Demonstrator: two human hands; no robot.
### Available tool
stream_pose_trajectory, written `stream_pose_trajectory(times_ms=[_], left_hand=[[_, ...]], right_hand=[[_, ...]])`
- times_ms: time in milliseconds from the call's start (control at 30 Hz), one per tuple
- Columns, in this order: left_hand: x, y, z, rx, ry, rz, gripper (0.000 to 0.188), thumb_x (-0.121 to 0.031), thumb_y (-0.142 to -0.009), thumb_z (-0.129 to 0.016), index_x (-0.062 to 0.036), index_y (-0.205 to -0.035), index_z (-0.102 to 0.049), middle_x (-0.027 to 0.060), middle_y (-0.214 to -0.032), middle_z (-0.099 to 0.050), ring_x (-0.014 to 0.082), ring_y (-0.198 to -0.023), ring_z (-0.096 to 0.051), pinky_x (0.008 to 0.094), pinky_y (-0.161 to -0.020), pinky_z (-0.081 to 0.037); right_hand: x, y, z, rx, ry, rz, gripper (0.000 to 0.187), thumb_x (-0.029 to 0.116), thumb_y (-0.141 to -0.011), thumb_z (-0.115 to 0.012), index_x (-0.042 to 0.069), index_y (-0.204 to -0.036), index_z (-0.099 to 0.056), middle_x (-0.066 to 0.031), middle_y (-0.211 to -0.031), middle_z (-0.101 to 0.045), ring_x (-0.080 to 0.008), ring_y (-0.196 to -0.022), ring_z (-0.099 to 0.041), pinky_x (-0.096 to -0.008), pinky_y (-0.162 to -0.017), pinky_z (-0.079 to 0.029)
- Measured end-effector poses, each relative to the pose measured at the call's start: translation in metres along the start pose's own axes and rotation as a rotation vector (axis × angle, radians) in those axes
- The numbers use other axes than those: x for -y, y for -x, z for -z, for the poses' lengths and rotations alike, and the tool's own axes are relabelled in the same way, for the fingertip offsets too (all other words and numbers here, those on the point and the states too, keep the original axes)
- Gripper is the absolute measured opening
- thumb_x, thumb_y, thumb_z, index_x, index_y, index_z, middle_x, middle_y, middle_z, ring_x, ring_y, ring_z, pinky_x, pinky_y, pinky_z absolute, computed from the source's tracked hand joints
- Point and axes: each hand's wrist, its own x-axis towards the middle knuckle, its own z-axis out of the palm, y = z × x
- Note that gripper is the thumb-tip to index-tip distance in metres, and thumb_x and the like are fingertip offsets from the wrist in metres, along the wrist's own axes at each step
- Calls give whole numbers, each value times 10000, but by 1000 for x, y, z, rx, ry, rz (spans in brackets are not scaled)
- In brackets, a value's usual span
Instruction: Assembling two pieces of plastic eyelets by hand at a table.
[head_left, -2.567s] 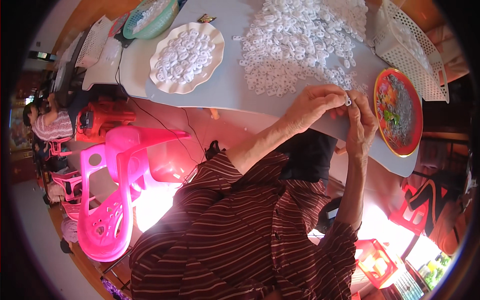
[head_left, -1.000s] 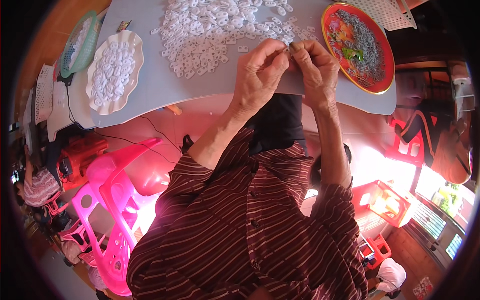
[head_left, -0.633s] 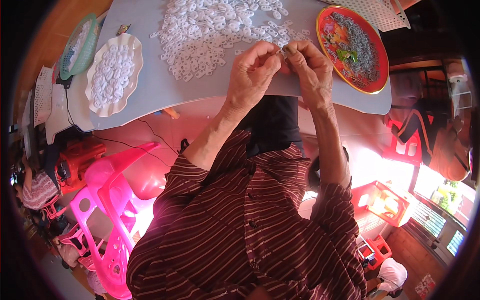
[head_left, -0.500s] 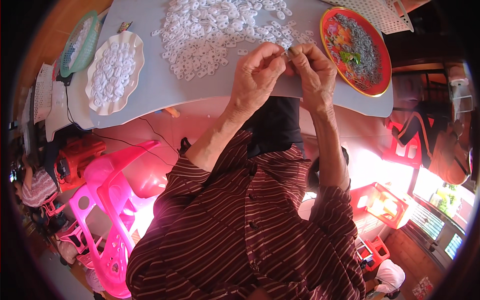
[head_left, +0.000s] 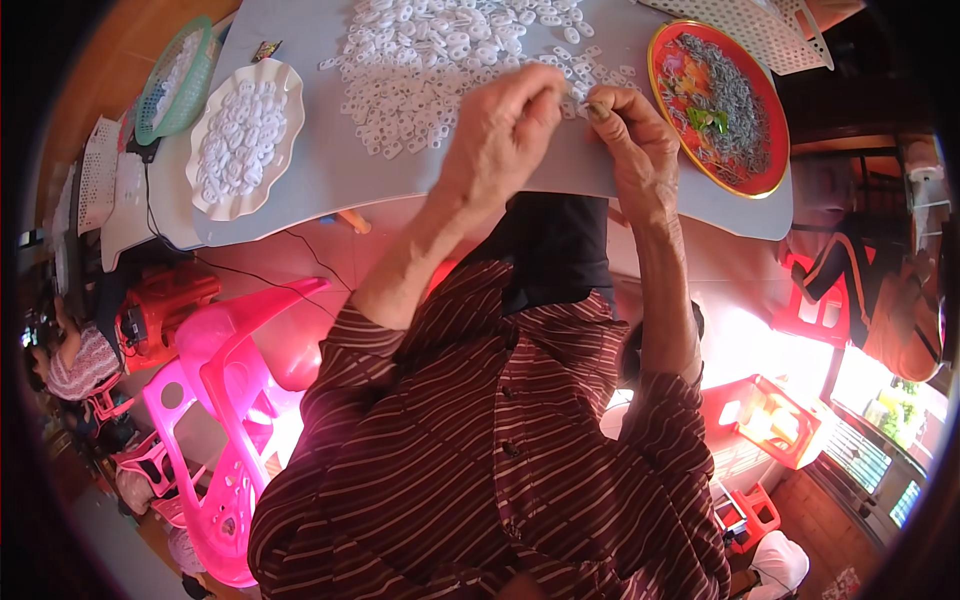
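Observation:
My left hand (head_left: 505,130) is closed in a pinch over the table, its fingertips slightly blurred; whatever is in them cannot be made out. Close by on the right, my right hand (head_left: 640,145) pinches thumb against forefinger, and a dark patch shows on the thumb's tip. What this pinch holds is too small to name. Beyond both hands spreads a heap of small white plastic pieces (head_left: 430,75) with holes in them. To the right of my right hand lies a red plate (head_left: 776,150) with a gold rim, bearing many small grey metal-looking pieces (head_left: 735,100).
A white wavy-edged dish (head_left: 284,150) with more white pieces stands at the table's left, beside a green basket (head_left: 180,110). A white perforated basket (head_left: 790,40) sits at the far right. Below left is a pink plastic chair (head_left: 215,400). Other people sit farther off.
My left hand has pulled away from my right hand, up and to the left, so a gap shows between their fingertips. My right hand stays near its place, still pinching.

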Motion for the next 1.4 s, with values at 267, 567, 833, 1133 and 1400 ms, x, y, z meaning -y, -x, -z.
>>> stream_pose_trajectory(times_ms=[267,567,833,1133,1400], left_hand=[[25,-45,25,257,-738,-358,182,-12,-743,-605,-39,-923,-599,112,-896,-534,290,-939,-458,370,-849,-391],[34,-51,23,356,-642,-400,224,33,-695,-615,-17,-898,-534,114,-906,-475,299,-949,-432,368,-849,-386],[32,-43,19,191,-554,-353,164,21,-725,-583,-18,-876,-532,100,-816,-526,254,-838,-513,343,-750,-432],[1,-16,5,208,-155,1,90,-22,-749,-557,-5,-824,-509,136,-697,-583,260,-605,-571,317,-543,-444],[5,-14,8,256,-4,81,95,-55,-793,-589,-7,-864,-549,85,-706,-603,141,-626,-584,264,-583,-462]], right_hand=[[-3,-1,-1,32,-145,-34,149,132,-889,-591,-13,-921,-583,-35,-791,-601,-79,-675,-542,-211,-678,-462],[-7,-1,-1,-2,-78,-2,156,141,-871,-620,-4,-929,-612,-13,-779,-596,-68,-654,-510,-190,-607,-415],[-7,-1,-1,-11,-56,8,155,146,-881,-604,0,-931,-607,-13,-772,-593,-69,-657,-506,-196,-614,-419],[-2,-1,-5,-68,-305,83,152,140,-913,-546,3,-979,-557,-58,-940,-628,-84,-715,-547,-225,-659,-468],[-7,-2,-2,-17,-201,144,132,124,-908,-553,4,-960,-573,-31,-862,-621,-76,-701,-547,-213,-659,-464]])
